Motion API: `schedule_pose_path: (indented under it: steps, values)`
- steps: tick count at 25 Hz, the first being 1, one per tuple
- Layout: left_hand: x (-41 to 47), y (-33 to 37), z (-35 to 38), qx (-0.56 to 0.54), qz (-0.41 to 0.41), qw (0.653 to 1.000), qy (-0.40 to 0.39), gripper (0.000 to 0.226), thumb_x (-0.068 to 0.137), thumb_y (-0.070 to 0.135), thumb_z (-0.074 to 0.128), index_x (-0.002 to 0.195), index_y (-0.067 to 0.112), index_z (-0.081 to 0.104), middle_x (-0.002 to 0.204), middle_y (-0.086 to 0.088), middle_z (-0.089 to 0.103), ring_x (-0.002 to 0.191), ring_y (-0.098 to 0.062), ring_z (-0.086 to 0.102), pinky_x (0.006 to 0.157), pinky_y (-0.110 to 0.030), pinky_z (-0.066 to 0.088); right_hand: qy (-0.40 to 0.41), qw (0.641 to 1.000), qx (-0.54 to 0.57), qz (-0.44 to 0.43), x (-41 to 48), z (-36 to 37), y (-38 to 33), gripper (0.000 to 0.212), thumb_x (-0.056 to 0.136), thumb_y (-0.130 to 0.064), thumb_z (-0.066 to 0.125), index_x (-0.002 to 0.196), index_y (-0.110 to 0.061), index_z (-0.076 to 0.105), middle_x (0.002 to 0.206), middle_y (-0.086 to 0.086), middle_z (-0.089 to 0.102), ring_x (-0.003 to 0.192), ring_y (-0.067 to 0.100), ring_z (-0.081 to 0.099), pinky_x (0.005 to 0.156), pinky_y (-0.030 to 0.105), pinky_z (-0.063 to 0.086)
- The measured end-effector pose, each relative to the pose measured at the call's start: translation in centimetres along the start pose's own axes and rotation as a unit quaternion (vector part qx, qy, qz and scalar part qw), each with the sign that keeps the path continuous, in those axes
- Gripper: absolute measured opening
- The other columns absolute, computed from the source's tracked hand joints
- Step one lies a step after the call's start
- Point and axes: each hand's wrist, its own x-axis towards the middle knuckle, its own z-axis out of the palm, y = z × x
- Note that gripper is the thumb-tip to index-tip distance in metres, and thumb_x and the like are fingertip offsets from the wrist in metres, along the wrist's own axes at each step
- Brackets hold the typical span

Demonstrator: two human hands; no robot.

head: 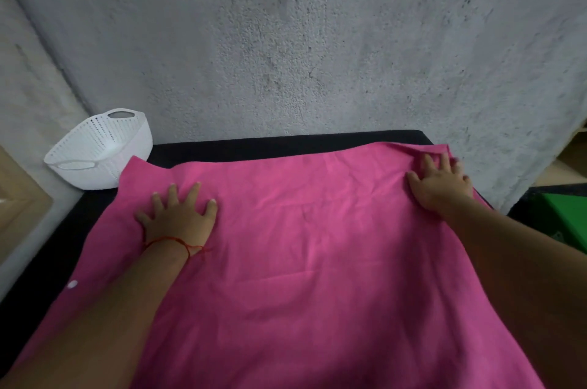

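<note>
At the left edge of the frame, a white basket (pixel 101 150) sits tilted at the far left corner of a black table (pixel 254 147), touching the cloth's corner. A pink cloth (pixel 317 245) lies spread across the table, filling the lower middle of the frame. The left hand (pixel 179 217), a red thread (pixel 178 242) round its wrist, presses flat on the cloth's left part, fingers spread. At the right, the right hand (pixel 440 183) presses near the cloth's far right corner, fingers straight and slightly apart, beside a small fold. A green box (pixel 565 217) shows at the right edge.
</note>
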Motion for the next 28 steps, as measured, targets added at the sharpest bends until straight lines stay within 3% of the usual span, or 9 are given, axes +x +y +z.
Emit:
schedule_pose_path:
  steps: [5, 9, 17, 20, 23, 28]
  values:
    - [0.4, 0.2, 0.1, 0.004, -0.001, 1.000, -0.004, 0.075, 0.092, 0.080, 0.016, 0.161, 0.051, 0.007, 0.174, -0.002, 0.006, 0.158, -0.040, 0.005, 0.119, -0.073, 0.006, 0.024, 0.999, -0.009, -0.031, 1.3, 0.9, 0.3, 0.059, 0.102, -0.062, 0.028, 0.157, -0.041, 0.037, 0.172, -0.004, 0.024, 0.157, 0.033, 0.025, 0.122, 0.061, 0.026]
    - [0.4, 0.2, -0.4, 0.001, 0.009, 0.999, -0.033, 0.081, 0.088, 0.087, 0.013, 0.161, 0.053, 0.001, 0.175, -0.003, 0.000, 0.158, -0.043, -0.001, 0.118, -0.075, 0.005, -0.014, 0.999, 0.007, -0.029, 1.9, 1.4, 0.8, 0.076, 0.099, -0.079, 0.018, 0.166, -0.046, 0.014, 0.177, -0.012, 0.008, 0.163, 0.025, 0.011, 0.128, 0.057, 0.012]
    - [3.6, 0.6, -2.1, -0.002, 0.040, 0.993, -0.113, 0.107, 0.060, 0.111, 0.018, 0.155, 0.065, -0.003, 0.174, 0.004, -0.010, 0.159, -0.039, -0.010, 0.118, -0.072, 0.001, -0.033, 0.999, 0.015, -0.011, 3.3, 1.1, 2.1, 0.083, 0.096, -0.084, 0.020, 0.168, -0.043, 0.008, 0.177, -0.015, 0.000, 0.164, 0.020, 0.004, 0.128, 0.063, 0.008]
    - [5.5, -1.8, -1.9, 0.011, 0.071, 0.994, -0.084, 0.110, 0.059, 0.111, 0.012, 0.157, 0.062, -0.001, 0.174, 0.009, -0.005, 0.160, -0.033, -0.004, 0.124, -0.064, 0.003, -0.037, 0.999, 0.018, -0.008, 3.3, 0.8, 2.0, 0.084, 0.097, -0.084, 0.020, 0.168, -0.043, 0.007, 0.177, -0.015, -0.001, 0.164, 0.021, 0.005, 0.128, 0.063, 0.008]
    - [7.5, -3.5, -1.5, -0.009, 0.040, 0.998, -0.048, 0.116, 0.061, 0.109, 0.007, 0.162, 0.051, 0.005, 0.175, 0.006, 0.002, 0.161, -0.031, 0.001, 0.127, -0.056, 0.004, -0.036, 0.999, 0.008, -0.002, 3.3, 1.1, 1.9, 0.083, 0.096, -0.084, 0.020, 0.168, -0.044, 0.006, 0.177, -0.015, -0.001, 0.164, 0.022, 0.004, 0.128, 0.063, 0.007]
    - [8.2, -3.6, -1.4, -0.020, 0.025, 0.998, -0.053, 0.116, 0.064, 0.108, 0.011, 0.163, 0.047, 0.004, 0.175, 0.001, 0.000, 0.160, -0.034, -0.003, 0.127, -0.056, -0.001, -0.027, 1.000, 0.010, -0.004, 3.5, 1.3, 1.4, 0.084, 0.095, -0.086, 0.020, 0.168, -0.047, 0.007, 0.177, -0.016, 0.000, 0.164, 0.023, 0.006, 0.127, 0.064, 0.009]
